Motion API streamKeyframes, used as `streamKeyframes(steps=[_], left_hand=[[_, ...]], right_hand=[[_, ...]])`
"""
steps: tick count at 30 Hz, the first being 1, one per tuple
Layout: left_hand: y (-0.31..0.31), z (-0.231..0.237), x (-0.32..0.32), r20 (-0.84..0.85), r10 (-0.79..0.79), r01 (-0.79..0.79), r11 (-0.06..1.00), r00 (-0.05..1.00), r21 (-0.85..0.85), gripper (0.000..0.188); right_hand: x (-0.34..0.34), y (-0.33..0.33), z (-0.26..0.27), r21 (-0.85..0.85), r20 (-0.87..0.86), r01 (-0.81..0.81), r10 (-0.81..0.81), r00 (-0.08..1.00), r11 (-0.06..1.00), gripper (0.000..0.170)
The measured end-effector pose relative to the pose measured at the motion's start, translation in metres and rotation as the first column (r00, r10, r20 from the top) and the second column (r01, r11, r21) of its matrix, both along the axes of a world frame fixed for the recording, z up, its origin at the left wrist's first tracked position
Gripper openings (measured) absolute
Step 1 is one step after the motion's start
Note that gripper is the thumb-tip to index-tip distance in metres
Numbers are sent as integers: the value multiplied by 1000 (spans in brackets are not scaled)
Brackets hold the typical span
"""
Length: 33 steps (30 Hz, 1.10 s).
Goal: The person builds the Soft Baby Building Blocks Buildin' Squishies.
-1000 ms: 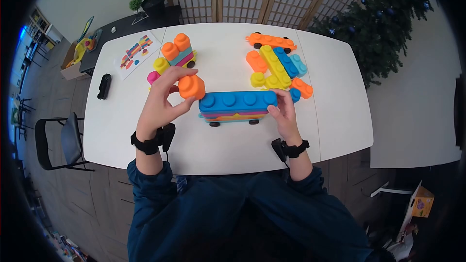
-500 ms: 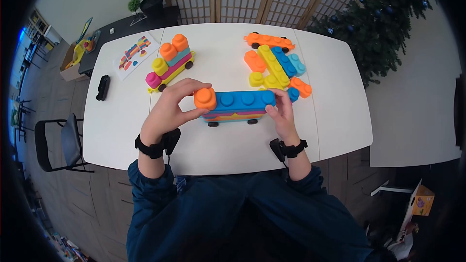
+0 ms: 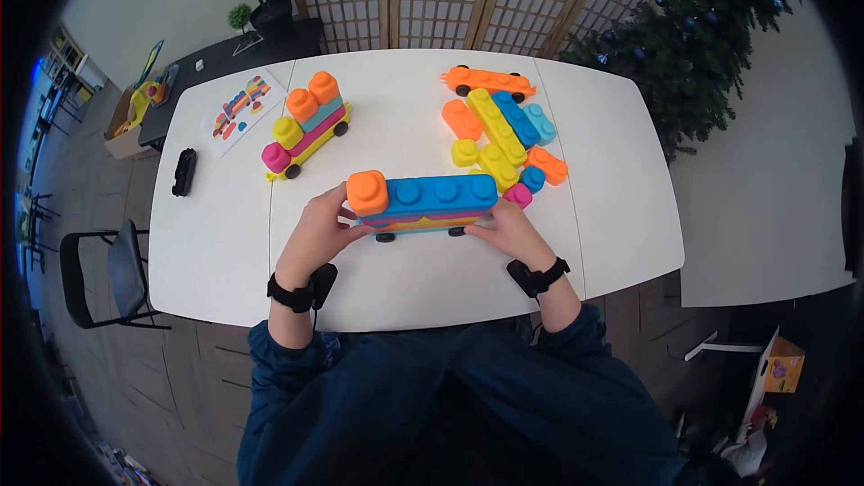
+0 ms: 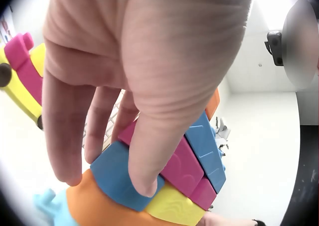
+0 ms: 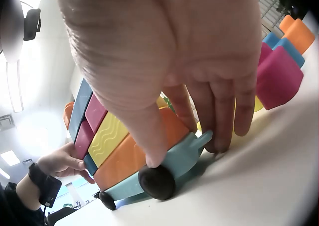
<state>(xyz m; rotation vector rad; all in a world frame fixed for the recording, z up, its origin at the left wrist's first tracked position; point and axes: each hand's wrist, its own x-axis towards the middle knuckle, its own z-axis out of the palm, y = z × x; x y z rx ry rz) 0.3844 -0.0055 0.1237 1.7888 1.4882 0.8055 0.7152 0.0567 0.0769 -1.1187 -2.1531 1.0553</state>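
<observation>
In the head view a block-built car stands in the middle, a long blue block [image 3: 427, 194] across its top. An orange block [image 3: 367, 193] sits on the blue one's left end. My left hand [image 3: 314, 229] holds the car's left end, its thumb on a small blue block [image 4: 115, 173] in the left wrist view. At the right end, my right hand [image 3: 519, 232] holds the car low down, thumb by a black wheel [image 5: 156, 181] in the right wrist view. Below the stacked blocks, the light blue base [image 5: 182, 158] rests on the table.
A second block car [image 3: 315, 132] stands at the back left beside a picture sheet [image 3: 241, 114]. Loose blocks [image 3: 497, 126] and an orange wheeled base [image 3: 489, 82] lie at the back right. A black object [image 3: 184, 172] lies near the left edge.
My left hand brought the orange block onto the blue block's left end, let it go and moved down to the car's side. My right hand moved lower on the right end.
</observation>
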Motion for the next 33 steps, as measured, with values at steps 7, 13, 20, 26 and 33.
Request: streamKeyframes(steps=[7,13,20,26,33], left_hand=[[-2,1,2,87,12,-18,998,996,64,51],[35,44,-5,40,87,-95,939,995,330,59],[130,90,-7,-7,213,-200,931,977,304,61],[197,47,-15,27,235,-226,888,972,401,47],[203,20,-13,-26,278,-258,920,960,295,43]], right_hand=[[-8,-1,5,-37,14,41,-40,999,999,43],[-19,24,74,153,171,51,-78,982,987,49],[-43,151,78,266,90,90,-118,989,960,65],[-69,215,57,215,145,81,-114,983,973,67],[-79,239,14,145,122,136,-154,981,980,60]])
